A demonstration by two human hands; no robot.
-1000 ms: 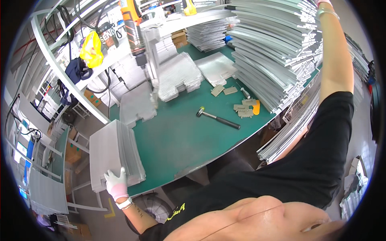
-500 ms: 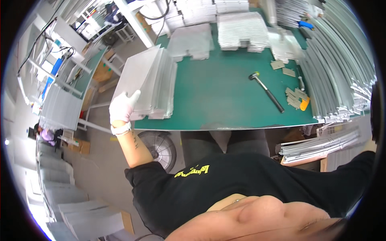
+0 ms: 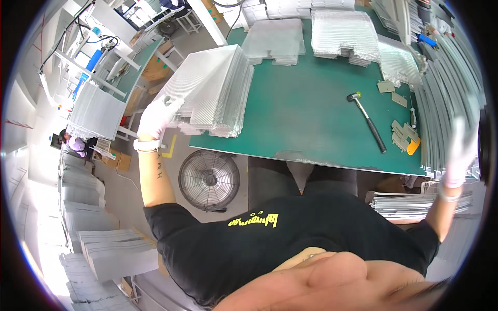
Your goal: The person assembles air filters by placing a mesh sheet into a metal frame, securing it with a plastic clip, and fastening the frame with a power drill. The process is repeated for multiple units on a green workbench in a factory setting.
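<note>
My left hand now grips the sheet stack corner; my right hand has dropped, blurred, grip unclear.

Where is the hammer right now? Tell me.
In the head view the hammer lies on the green table, right of centre, apart from both hands. The small flat metal pieces sit just to its right, and the tall stack of sheets lies well to its left.

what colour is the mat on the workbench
Dark green bench mat, seen in the head view, under the stack of silvery perforated metal sheets.
</note>
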